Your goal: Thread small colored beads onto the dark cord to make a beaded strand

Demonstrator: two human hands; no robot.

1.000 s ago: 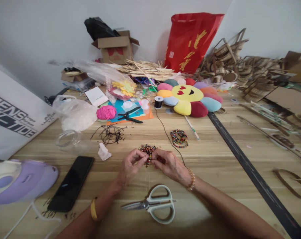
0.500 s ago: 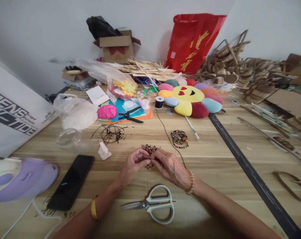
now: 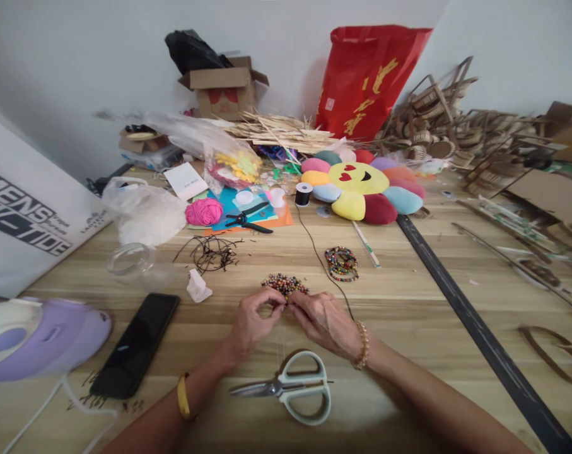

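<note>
Just in front of a heap of small multicoloured beads (image 3: 286, 284), my left hand (image 3: 258, 318) and my right hand (image 3: 322, 317) meet fingertip to fingertip. Thumb and forefinger are pinched on both; whatever sits between them is too small to make out. Faint pale thread (image 3: 279, 340) hangs below the fingers toward the scissors (image 3: 290, 388), which lie with white handles to the right. A black cord (image 3: 316, 249) runs from its spool (image 3: 303, 194) down to beside my right wrist. Strung beads (image 3: 341, 263) lie coiled beyond my right hand.
On the left are a phone (image 3: 135, 347), a purple-and-white device (image 3: 49, 340), a clear jar (image 3: 129, 260) and black cord scraps (image 3: 212, 252). Pliers (image 3: 248, 221) rest on coloured sheets farther back. A flower cushion (image 3: 361, 183) and a long dark strip (image 3: 475, 321) lie right.
My fingers have drawn back slightly from the bead heap, so more of it shows. Both hands remain pinched together.
</note>
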